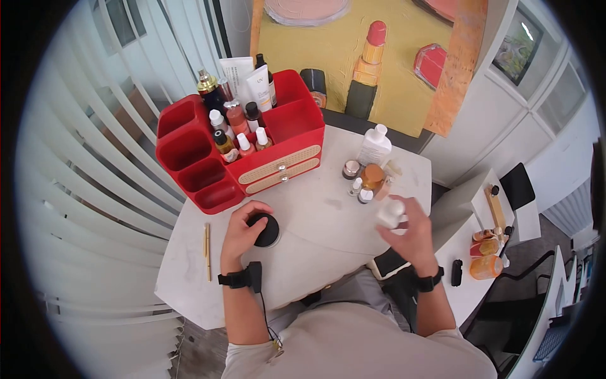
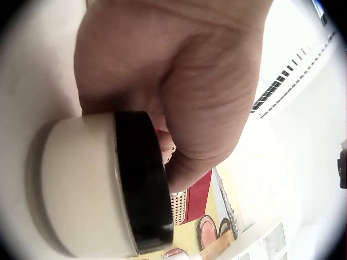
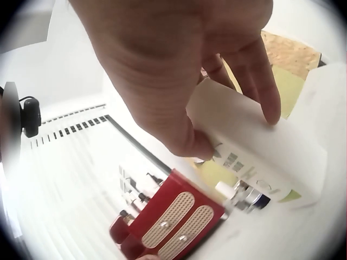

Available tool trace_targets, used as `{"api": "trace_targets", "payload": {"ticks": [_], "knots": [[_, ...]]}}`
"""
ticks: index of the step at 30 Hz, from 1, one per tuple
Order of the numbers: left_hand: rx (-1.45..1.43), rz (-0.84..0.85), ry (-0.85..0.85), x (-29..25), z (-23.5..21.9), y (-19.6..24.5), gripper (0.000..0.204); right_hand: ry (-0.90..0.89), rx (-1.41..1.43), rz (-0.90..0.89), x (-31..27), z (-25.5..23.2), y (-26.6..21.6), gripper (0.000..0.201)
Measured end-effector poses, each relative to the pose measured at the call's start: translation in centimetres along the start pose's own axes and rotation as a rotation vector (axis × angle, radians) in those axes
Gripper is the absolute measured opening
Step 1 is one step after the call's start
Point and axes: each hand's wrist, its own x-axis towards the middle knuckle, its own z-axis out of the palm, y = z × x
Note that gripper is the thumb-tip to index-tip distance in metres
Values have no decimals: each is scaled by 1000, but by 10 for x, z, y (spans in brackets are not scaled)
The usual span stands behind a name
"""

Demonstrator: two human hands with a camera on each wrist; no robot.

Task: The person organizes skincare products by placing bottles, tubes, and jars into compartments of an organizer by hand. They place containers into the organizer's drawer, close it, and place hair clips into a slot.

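Note:
My left hand [image 1: 240, 232] curls round a round jar with a black lid [image 1: 267, 231], thumb at the lid's edge. In the left wrist view the jar's cream-white body [image 2: 87, 184] stands on the white table. My right hand [image 1: 411, 235] pinches a white bottle [image 1: 391, 214] between thumb and fingers, over the table's right side. Green print shows along the bottle's side in the right wrist view, where my right hand [image 3: 179, 81] grips its upper part. A second white bottle [image 1: 375, 146] stands farther back, near an amber jar [image 1: 372, 177] and several small bottles and jars.
A red organizer [image 1: 218, 194] with two woven-front drawers holds tubes and bottles at the back left. Two thin gold sticks [image 1: 207, 252] lie left of my left hand. A lipstick painting [image 1: 303, 50] stands behind the table. Orange bottles [image 1: 486, 266] stand on a side surface at right.

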Motion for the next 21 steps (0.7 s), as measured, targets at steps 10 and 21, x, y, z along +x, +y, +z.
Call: {"api": "trace_targets", "payload": {"ticks": [10,21], "knots": [[-45,30,15,-7,-26,-3,27,-290,311,-309,65,134,-56,67],[133,80,199,-5,-6,9,74,-429,274,-405,76,108,-53,70]]}}
